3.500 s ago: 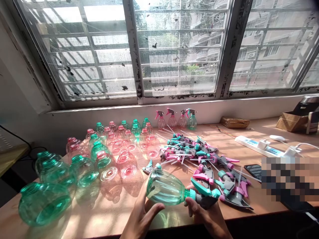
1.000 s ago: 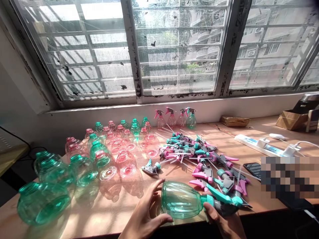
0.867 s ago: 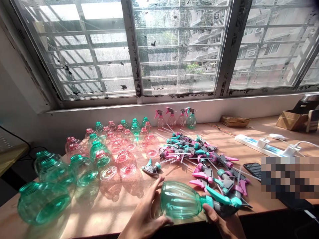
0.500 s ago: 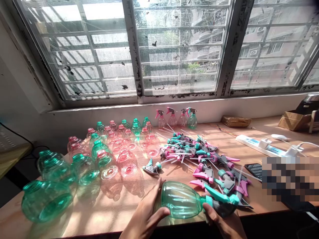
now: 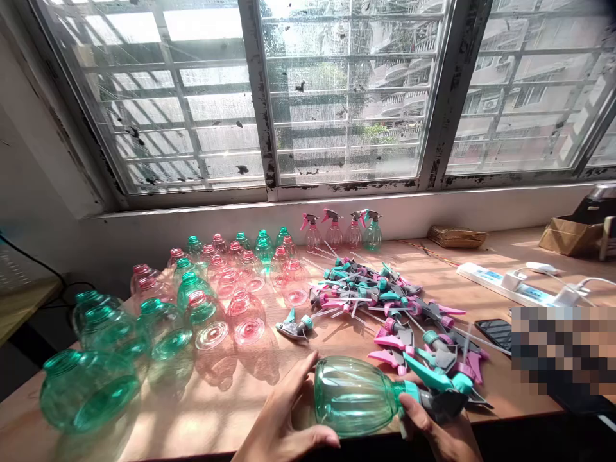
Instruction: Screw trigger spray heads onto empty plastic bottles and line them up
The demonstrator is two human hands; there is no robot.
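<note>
A clear green spray bottle (image 5: 353, 394) lies sideways above the table's front edge, its base to the left. The turquoise and grey trigger sprayer (image 5: 436, 385) sits on its neck. My right hand (image 5: 437, 427) grips the bottle at the neck and collar, thumb on the near side. Around the base, my left hand (image 5: 283, 410) is spread, thumb below the bottle and fingers by its far edge; any contact there is hard to see. Beyond them rests a loose turquoise and grey sprayer head (image 5: 294, 325).
Several open green bottles (image 5: 166, 327) and pink bottles (image 5: 246, 314) stand at left. A pile of sprayer heads (image 5: 366, 285) with tubes lies right of centre. Several assembled spray bottles (image 5: 334, 231) stand by the wall. A power strip (image 5: 500, 285) and phone (image 5: 495, 332) lie at right.
The bottle has shifted slightly right and down with my right hand. My left thumb has slid off the bottle's side to below it, and that hand has loosened.
</note>
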